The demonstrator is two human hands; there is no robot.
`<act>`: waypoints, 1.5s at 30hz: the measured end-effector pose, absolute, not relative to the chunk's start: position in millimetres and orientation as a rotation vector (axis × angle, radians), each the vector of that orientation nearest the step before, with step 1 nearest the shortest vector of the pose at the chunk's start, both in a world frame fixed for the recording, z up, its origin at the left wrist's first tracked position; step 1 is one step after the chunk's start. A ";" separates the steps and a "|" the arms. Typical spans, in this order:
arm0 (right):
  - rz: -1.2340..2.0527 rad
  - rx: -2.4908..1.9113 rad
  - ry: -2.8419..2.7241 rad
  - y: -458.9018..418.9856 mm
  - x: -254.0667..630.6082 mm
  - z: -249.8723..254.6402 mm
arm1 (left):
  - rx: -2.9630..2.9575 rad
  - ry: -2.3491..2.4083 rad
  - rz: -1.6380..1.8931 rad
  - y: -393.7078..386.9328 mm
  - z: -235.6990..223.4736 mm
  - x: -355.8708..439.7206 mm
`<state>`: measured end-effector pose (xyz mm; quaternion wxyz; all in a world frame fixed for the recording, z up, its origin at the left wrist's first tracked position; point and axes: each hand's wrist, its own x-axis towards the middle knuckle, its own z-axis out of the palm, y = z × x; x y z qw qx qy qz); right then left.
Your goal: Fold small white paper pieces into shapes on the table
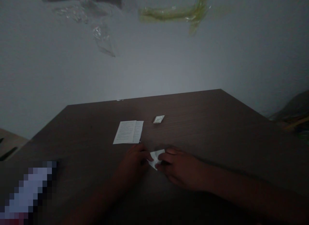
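A small folded piece of paper [154,156] with print on it lies on the dark table between my two hands. From the left, my left hand [136,159] has its thumb and fingers closed on the paper's edge. My right hand [177,165] pinches the opposite side, covering part of the sheet. Just beyond my left hand rest printed paper sheets [125,132], one overlapping another. Farther off, a small folded paper piece [159,119], diamond-like in outline, sits alone on the tabletop.
The dark wooden table [205,122] reaches to a pale wall [169,63] with clear and yellowish tape [169,14] stuck on it. At the lower left is a bright, pixelated object [29,189]. Dim items [298,122] stand past the table's right edge.
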<state>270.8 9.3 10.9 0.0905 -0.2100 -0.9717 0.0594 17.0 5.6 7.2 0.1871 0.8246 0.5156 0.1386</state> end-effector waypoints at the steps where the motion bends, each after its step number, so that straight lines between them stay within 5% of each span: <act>1: 0.179 -0.627 -2.893 9.2 270.8 11.9 | 2.323 1.438 0.388 6.8 6.5 15.2; 16: 0.306 -0.734 -2.850 -2.7 265.5 15.7 | 2.651 1.445 0.192 -20.7 18.8 29.7; 24: 0.730 -0.643 -2.476 3.5 275.1 7.6 | 2.561 1.305 0.250 -13.3 11.7 23.6; 45: 0.456 -0.753 -2.791 21.8 276.5 1.2 | 2.563 1.216 0.266 -12.2 13.3 17.8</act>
